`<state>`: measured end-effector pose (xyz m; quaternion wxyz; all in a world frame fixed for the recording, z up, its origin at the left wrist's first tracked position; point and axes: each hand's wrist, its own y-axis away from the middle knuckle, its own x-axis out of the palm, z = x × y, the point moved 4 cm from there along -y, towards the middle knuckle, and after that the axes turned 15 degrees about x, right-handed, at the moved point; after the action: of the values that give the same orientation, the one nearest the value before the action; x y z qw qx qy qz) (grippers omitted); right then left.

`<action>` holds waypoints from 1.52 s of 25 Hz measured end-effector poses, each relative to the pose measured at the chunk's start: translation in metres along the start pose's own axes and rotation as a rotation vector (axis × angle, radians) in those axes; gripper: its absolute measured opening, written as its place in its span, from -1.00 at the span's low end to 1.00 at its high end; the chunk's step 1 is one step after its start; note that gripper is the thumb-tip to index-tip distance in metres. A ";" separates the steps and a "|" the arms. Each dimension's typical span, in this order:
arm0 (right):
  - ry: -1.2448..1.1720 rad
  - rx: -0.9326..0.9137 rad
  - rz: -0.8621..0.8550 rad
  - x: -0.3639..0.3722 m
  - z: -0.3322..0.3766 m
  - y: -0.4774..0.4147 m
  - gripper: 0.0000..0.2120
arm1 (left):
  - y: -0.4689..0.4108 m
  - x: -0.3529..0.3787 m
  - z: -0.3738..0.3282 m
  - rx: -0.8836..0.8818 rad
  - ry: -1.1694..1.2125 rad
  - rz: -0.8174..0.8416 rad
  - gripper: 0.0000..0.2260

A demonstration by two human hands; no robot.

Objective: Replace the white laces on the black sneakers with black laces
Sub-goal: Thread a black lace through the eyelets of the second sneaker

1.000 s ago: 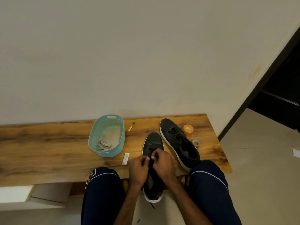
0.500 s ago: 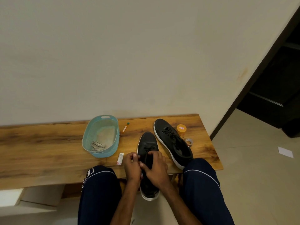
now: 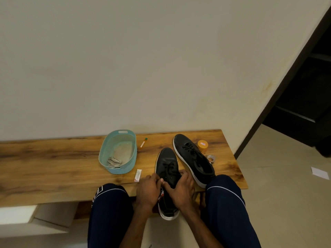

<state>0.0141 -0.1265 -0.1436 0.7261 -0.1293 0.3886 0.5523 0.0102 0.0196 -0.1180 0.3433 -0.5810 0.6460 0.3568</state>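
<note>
- Left hand (image 3: 148, 191) and right hand (image 3: 181, 190) are gripping the near sneaker (image 3: 167, 163) at its lacing.
- It is lying just right of the teal basket (image 3: 116, 170).
- White laces (image 3: 113, 161) are lying inside that basket.

Left of the teal basket (image 3: 116, 171): long bare run of tabletop (image 3: 44, 167), open for passage. Just right of the basket: thin stick (image 3: 143, 142) toward the wall (image 3: 161, 68), flat packet (image 3: 138, 175) toward the front edge. Farther right: nearer sneaker (image 3: 166, 163), then second sneaker (image 3: 193, 158), orange jar (image 3: 203, 145) and tape roll (image 3: 211, 158), crowded together.
</note>
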 end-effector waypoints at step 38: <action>-0.056 -0.008 0.205 0.000 0.003 0.003 -0.43 | -0.005 0.009 0.007 -0.097 0.082 -0.056 -0.79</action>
<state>0.0127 -0.1234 -0.1406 0.6757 -0.0761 0.3774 0.6287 0.0150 0.0212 -0.1295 0.2979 -0.6287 0.6250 0.3540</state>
